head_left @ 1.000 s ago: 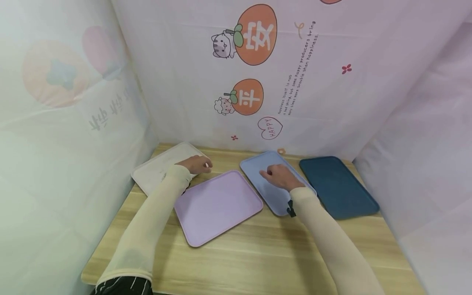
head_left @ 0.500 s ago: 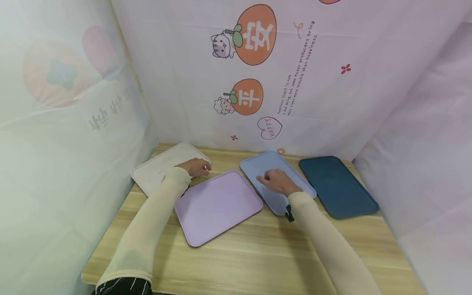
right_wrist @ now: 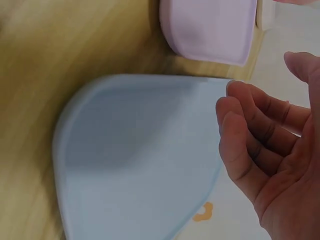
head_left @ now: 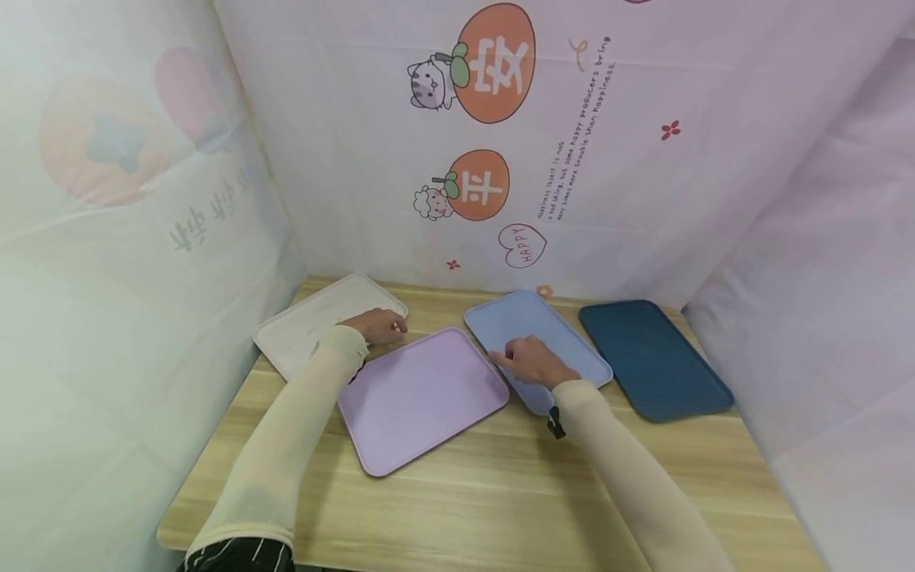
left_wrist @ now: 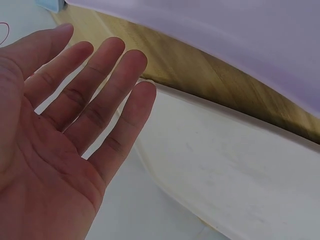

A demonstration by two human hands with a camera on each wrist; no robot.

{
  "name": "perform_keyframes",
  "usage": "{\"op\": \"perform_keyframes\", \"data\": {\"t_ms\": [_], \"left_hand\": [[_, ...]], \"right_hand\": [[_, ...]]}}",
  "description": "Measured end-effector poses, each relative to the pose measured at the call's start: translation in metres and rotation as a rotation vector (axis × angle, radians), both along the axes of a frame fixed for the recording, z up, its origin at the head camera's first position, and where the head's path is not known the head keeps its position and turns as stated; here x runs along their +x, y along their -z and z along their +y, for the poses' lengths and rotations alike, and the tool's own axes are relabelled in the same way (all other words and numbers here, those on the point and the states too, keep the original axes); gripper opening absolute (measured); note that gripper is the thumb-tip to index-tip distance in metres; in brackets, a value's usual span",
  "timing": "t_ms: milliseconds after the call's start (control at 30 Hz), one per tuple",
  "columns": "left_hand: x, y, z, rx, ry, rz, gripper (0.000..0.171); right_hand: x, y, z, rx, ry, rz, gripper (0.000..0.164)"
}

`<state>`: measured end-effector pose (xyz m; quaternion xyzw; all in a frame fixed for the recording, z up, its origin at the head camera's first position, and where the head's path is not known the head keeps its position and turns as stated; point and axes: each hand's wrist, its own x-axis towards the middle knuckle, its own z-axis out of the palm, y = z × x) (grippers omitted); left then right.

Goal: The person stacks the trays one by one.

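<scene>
My left hand [head_left: 377,325] is over the right edge of the white tray [head_left: 300,326]; in the left wrist view its fingers [left_wrist: 95,112] are relaxed, slightly bent and spread, holding nothing. Over the light blue tray [head_left: 532,314] hangs my right hand [head_left: 530,361]. Its fingers [right_wrist: 240,145] are loosely bent and the thumb stands apart from them in the right wrist view, with nothing between. Between the hands lies the purple tray [head_left: 425,405], flat and bare. A dark blue tray [head_left: 654,361] lies at the right.
All the trays rest on a wooden table [head_left: 457,508]. White printed cloth [head_left: 608,159] hangs behind it, with more cloth walls at left and right. The purple tray's corner sits close to the light blue tray's edge.
My right hand has moved a little left and toward me over the light blue tray, its thumb nearing the purple tray's edge. The left hand has barely shifted. The trays lie as before.
</scene>
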<state>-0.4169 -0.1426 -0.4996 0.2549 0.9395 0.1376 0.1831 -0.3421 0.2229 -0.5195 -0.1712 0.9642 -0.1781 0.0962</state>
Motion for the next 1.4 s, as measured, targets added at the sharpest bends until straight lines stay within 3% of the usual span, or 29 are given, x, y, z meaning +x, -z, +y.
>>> {"op": "perform_keyframes", "data": {"t_ms": [333,767,1100,1200,1400], "left_hand": [[0.007,-0.002,0.000,0.012,-0.029,-0.053,0.040],[0.006,0.008,0.002,0.016,-0.084,-0.107,0.040],[0.008,0.013,-0.003,0.064,-0.111,-0.144,0.039],[0.007,0.014,-0.004,0.074,-0.123,-0.156,0.038],[0.004,0.018,-0.004,0.080,-0.131,-0.159,0.038]], "right_hand": [[0.009,0.006,-0.005,0.017,0.014,-0.052,0.052],[0.019,0.017,-0.009,-0.016,0.019,-0.132,0.052],[0.031,0.020,-0.010,-0.045,0.072,-0.123,0.051],[0.024,0.036,-0.004,-0.084,0.078,-0.113,0.055],[-0.004,0.090,0.011,-0.109,0.181,-0.102,0.058]]}}
